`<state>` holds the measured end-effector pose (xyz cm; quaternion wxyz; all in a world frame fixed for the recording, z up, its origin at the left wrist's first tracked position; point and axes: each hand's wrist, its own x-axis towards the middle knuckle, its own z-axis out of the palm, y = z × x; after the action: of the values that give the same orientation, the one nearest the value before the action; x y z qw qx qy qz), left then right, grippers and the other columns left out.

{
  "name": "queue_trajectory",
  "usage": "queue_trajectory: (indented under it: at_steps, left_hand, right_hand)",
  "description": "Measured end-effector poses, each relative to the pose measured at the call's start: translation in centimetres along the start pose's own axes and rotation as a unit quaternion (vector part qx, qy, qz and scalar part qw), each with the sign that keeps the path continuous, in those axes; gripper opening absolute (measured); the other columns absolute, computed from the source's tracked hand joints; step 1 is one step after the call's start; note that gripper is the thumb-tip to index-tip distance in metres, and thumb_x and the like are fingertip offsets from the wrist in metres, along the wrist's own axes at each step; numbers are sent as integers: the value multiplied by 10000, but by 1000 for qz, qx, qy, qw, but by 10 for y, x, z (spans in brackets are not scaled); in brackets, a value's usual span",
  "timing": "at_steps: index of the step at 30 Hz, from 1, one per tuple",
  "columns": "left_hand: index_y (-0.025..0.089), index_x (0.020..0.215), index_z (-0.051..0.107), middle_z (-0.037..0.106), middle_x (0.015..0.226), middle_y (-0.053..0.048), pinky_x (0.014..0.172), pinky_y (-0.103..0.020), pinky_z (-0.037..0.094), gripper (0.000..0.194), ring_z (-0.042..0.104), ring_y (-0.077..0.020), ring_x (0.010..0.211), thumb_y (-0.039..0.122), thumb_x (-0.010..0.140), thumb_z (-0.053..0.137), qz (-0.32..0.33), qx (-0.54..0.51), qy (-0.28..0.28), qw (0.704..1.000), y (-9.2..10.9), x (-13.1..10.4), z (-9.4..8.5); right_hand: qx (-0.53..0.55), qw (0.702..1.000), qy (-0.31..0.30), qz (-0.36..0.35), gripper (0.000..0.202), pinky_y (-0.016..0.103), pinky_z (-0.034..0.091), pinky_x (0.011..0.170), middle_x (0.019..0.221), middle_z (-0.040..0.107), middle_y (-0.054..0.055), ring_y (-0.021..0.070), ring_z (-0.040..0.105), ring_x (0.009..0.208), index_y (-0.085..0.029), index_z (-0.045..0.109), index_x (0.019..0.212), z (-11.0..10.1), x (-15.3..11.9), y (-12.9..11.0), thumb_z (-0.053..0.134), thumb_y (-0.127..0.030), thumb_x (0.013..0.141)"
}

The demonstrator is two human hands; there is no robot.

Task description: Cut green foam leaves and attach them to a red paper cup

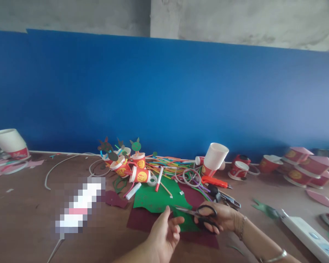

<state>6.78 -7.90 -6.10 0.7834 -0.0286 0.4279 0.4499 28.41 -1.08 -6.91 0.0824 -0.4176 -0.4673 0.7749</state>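
Note:
My right hand [217, 216] grips a pair of black-handled scissors [209, 218], its fingers through the loops. The blades point left, over a green sheet [164, 195] with an uneven cut edge. Just left of the scissors' tip is my left hand [165, 232], palm turned up, thumb raised apart from the loosely bent fingers. I see nothing held in it. Beneath the green sheet lies dark maroon paper [142, 219]. A red-capped white marker [159, 179] and a white glue stick [133, 191] rest along the sheet's far part.
Decorated paper cups [141, 174] and a bundle of coloured sticks [167, 164] sit beyond the sheet. A stack of white cups [215, 157] leans behind an orange cutter [215, 181]. To the right are a white power strip [308, 233] and pink-topped cups [309, 164].

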Motion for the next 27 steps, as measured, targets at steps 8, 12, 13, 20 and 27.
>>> queue_trajectory:
  at_steps: [8,12,13,20,27]
  left_hand:
    - [139,787,509,497,458,-10,339,-97,211,296,395,-48,341,316,924,315,-63,32,7,997,-3,6,-2]
    - [139,747,489,482,444,6,344,-108,197,295,383,-44,338,285,928,308,-38,31,15,999,-8,4,-2]
    - [141,742,482,479,443,8,345,-111,194,300,379,-44,336,285,931,300,-37,29,14,999,-8,4,-2]
    - [149,724,440,470,447,22,352,-122,175,289,354,-36,333,258,934,274,-9,22,13,1000,-13,7,-3]
    - [166,699,403,458,445,31,354,-144,141,297,333,-40,326,243,934,238,32,21,21,999,-19,5,-3]
  right_hand:
    - [-35,999,-30,19,347,101,273,242,496,640,24,53,520,307,-36,695,841,1,3,-23,612,-352,722]
    - [-46,998,-46,24,353,98,281,244,508,648,25,53,523,308,-36,696,855,-3,13,-29,605,-346,712]
    - [-45,998,-46,21,361,100,281,245,514,651,28,57,529,313,-37,696,859,-3,16,-29,600,-354,716]
    - [-26,999,-17,17,322,113,229,286,485,614,29,42,484,312,-18,702,853,3,17,-27,556,-282,742]
    - [-51,997,-62,17,327,117,173,266,485,615,32,37,450,302,-8,699,876,-5,24,-36,586,-276,728]
